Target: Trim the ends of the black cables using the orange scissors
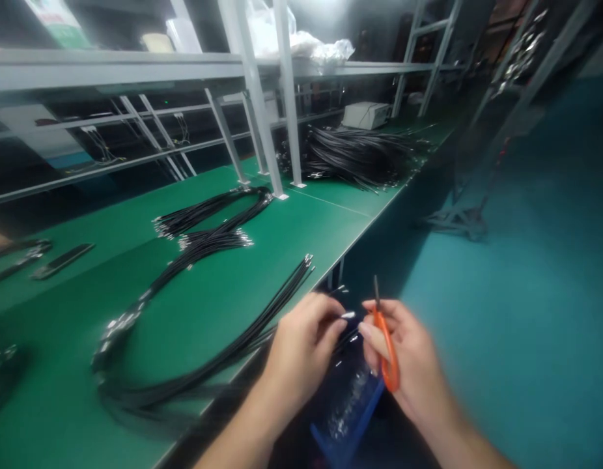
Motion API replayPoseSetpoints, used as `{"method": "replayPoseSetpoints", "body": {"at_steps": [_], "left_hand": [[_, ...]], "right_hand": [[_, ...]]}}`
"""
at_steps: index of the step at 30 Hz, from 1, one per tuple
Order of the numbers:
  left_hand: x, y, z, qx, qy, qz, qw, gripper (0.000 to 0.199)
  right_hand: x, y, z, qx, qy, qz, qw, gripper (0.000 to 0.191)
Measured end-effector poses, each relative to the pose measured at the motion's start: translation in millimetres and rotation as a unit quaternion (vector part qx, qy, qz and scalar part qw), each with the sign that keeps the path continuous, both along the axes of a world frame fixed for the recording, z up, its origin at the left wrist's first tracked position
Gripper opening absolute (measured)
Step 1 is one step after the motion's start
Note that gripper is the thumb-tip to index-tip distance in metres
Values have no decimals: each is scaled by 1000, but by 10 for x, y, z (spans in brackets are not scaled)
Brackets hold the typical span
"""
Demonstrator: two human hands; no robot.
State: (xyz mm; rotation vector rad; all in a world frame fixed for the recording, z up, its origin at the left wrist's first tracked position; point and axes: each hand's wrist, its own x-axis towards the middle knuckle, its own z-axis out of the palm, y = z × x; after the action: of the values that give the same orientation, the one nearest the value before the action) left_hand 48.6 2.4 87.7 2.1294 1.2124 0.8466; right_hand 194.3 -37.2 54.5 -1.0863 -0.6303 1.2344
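My left hand (308,339) pinches the end of a black cable, and a small white tip (348,315) sticks out beyond its fingertips. Close by on the right, my right hand (394,339) is closed around orange-handled scissors (387,352), whose dark point faces up and away. A small gap separates the two hands, past the table's front edge. A bundle of black cables (218,355) curves over the green table (184,326) and passes toward my left hand. More cables (213,238) with pale ends lie further back.
Below my hands is a blue bin (348,423) with small clear bits inside. A large cable pile (355,153) and a white box (364,115) sit at the back. Metal shelf posts (262,104) rise from the table. A dark flat object (62,260) lies at left.
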Motion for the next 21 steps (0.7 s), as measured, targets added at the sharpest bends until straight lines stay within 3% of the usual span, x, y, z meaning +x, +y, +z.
{"method": "replayPoseSetpoints", "body": {"at_steps": [2,8,21], "left_hand": [[56,-84,-24,6,-51,-4,999,9],[13,-179,-232,-81,-154,42,984,12],[19,-318,-236,10,-57,131,990,9]], "right_hand": [[-36,-15,-1,1,23,7,1000,32],[-162,-25,38,4,66,-18,998,31],[-250,14,59,16,104,-16,994,33]]}}
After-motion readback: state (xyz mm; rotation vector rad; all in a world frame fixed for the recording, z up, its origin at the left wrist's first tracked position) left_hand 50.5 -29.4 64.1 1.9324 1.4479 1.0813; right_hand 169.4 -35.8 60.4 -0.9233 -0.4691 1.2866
